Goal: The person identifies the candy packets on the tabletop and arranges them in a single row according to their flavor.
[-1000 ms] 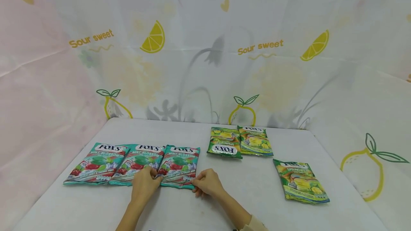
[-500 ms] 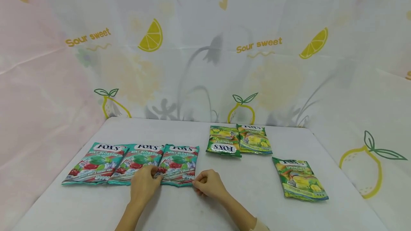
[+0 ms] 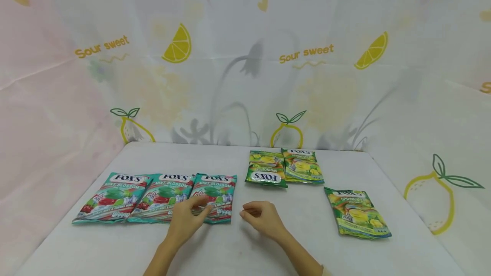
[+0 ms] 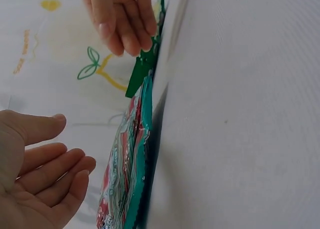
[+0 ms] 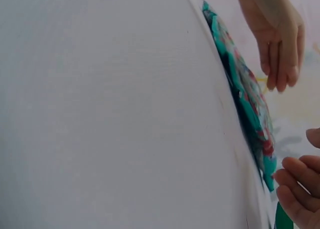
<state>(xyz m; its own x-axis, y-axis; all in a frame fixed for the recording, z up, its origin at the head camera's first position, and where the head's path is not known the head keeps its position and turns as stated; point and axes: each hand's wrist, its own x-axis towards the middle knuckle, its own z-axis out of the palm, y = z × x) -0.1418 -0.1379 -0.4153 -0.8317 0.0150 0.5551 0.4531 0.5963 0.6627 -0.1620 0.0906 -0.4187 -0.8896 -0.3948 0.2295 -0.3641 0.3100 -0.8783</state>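
The left hand (image 3: 186, 220) and right hand (image 3: 265, 219), loosely spread, have released the teal bag (image 3: 220, 195), which lies right of two matching bags (image 3: 163, 197) on the worktop (image 3: 299, 220), so their alignment seems settled.

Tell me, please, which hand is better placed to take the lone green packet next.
Probably the right hand: it is empty and nearer the lone green packet, while the left hand hovers by the teal packets.

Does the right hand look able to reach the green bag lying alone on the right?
Probably yes: the right hand holds nothing, and only white table shows between it and the green bag.
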